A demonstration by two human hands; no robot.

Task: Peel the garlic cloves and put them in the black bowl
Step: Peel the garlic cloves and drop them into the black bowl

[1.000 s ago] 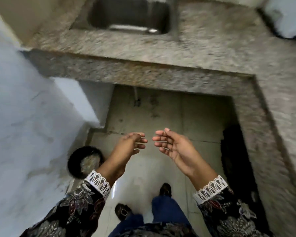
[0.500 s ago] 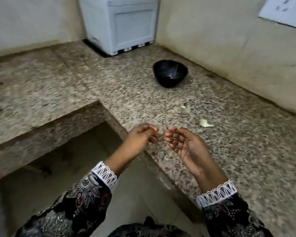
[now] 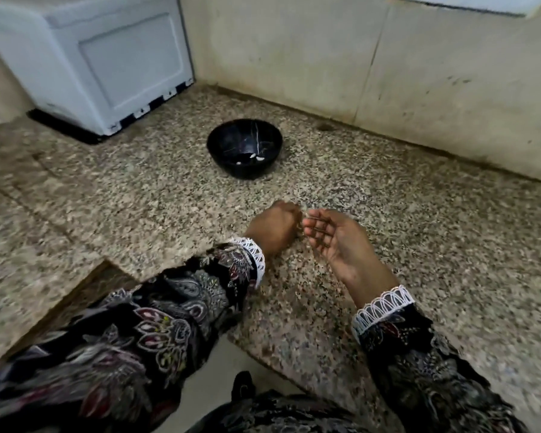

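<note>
Facing each other above the speckled desk [image 3: 450,245], the left hand [image 3: 274,229] shows its back with fingers curled inward, their contents hidden, while the right hand [image 3: 334,239] lies palm-up, fingers loosely bent and apart. Beyond stands the black bowl [image 3: 245,153] holding small pale pieces; farthest, a white appliance [image 3: 100,60].

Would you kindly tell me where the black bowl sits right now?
In the head view, the black bowl sits mid-counter on the granite countertop, right of the white appliance, beyond both hands.

Left hand [image 3: 274,228] curled, right hand [image 3: 331,237] cupped
</note>
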